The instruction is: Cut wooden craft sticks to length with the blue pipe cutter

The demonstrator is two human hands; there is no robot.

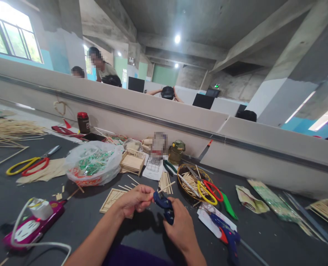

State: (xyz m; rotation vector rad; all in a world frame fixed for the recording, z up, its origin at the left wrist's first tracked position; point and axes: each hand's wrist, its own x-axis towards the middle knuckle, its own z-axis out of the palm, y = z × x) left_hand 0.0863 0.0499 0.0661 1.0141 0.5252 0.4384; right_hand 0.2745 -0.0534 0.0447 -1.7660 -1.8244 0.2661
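Note:
My right hand [182, 223] is wrapped round a dark blue hand cutter [162, 200] in the middle of the bench. Close beside it, my left hand [137, 199] pinches a thin wooden stick [167, 187], which sticks out past the cutter's head. Whether the blades touch the stick I cannot tell. Under and behind my left hand lies a small stick-built panel [111, 199], partly covered. A bunch of loose wooden sticks [166, 181] rests just beyond the cutter. Farther back, a boxy wooden model [132, 162] stands next to a printed sheet [153, 170].
On the right are a basket [180, 169] of sticks with red-yellow scissors [210, 192], and a blue glue gun [227, 231]. A plastic bag [93, 162] of green-wrapped pieces, more scissors [32, 164] and a purple power strip [33, 225] lie left. A partition [153, 107] closes the back.

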